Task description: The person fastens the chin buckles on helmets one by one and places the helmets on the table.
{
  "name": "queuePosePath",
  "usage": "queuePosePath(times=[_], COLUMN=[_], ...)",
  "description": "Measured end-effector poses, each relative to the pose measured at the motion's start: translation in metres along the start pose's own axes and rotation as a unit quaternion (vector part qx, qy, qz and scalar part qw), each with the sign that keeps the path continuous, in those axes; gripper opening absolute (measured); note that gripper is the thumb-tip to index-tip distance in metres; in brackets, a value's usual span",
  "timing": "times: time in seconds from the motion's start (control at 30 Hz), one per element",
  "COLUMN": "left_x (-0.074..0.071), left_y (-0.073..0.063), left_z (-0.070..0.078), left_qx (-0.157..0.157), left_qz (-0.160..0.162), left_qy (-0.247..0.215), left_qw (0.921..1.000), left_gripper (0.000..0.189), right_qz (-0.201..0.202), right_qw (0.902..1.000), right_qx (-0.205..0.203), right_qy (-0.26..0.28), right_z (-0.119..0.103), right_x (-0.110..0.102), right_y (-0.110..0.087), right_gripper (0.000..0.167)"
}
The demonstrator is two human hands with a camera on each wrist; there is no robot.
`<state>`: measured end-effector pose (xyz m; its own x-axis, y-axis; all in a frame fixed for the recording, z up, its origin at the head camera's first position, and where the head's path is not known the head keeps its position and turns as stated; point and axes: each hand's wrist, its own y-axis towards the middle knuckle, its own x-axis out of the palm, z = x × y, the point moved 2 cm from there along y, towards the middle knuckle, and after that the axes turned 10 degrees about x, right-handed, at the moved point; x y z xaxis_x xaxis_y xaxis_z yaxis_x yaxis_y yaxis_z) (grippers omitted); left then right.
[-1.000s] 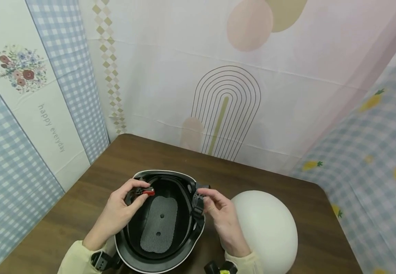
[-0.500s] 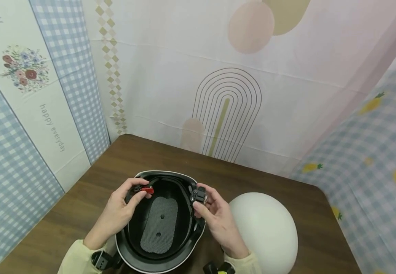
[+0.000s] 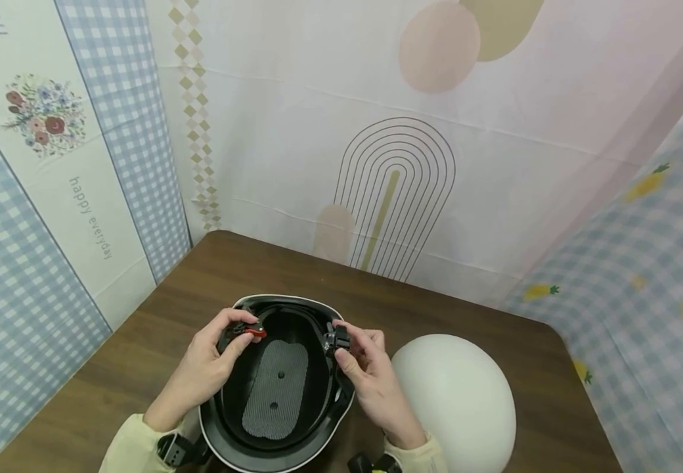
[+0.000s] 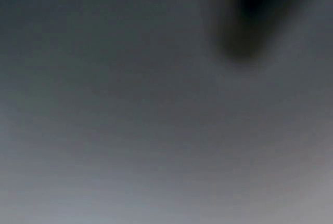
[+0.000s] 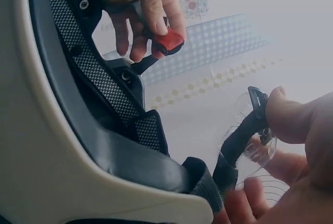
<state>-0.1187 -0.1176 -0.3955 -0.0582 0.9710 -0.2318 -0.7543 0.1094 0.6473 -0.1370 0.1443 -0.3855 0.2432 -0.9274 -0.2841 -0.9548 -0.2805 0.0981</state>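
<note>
A white helmet [image 5: 31,146] lies upside down, its black rim [image 3: 214,420] and grey mesh lining [image 3: 276,387] facing up in the head view. My left hand [image 3: 199,364] pinches a red and black strap buckle [image 3: 255,332] between thumb and fingers over the helmet's left side. Over the opposite side, my right hand [image 3: 377,384] holds a black strap buckle [image 3: 337,337] on the other chin strap [image 5: 240,133]. Clear plastic [image 5: 260,154] shows beside this strap in the right wrist view. The two buckles are apart. Only a dark blur fills the left wrist view.
A smooth white dome [image 3: 454,401] stands on the brown wooden table [image 3: 270,263], right of the helmet and close to my right forearm. Patterned cloth [image 3: 294,131] hangs behind the table's back edge, with checked cloth [image 3: 123,72] at the left.
My right hand has turned its buckle over and drawn it slightly left, with the thumb now in front. My left hand tilts the red buckle slightly and otherwise stays in place.
</note>
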Motion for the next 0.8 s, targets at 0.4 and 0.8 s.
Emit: queuePosePath(times=[0.4,0.8], left_x=[0.002,-0.005], left_y=[0.000,-0.003], left_z=[0.000,0.001], left_qx=[0.033,0.005], left_qz=[0.011,-0.036], left_qy=[0.048,0.034], left_qw=[0.9982,0.9988], left_gripper=[0.032,0.026], right_qz=[0.040,0.033], right_qw=[0.9970,0.9837], right_qx=[-0.006,-0.047], right_qy=[-0.067,-0.171], right_z=[-0.006,-0.008], right_x=[0.008,0.026], right_y=[0.001,-0.005], right_gripper=[0.049,0.037])
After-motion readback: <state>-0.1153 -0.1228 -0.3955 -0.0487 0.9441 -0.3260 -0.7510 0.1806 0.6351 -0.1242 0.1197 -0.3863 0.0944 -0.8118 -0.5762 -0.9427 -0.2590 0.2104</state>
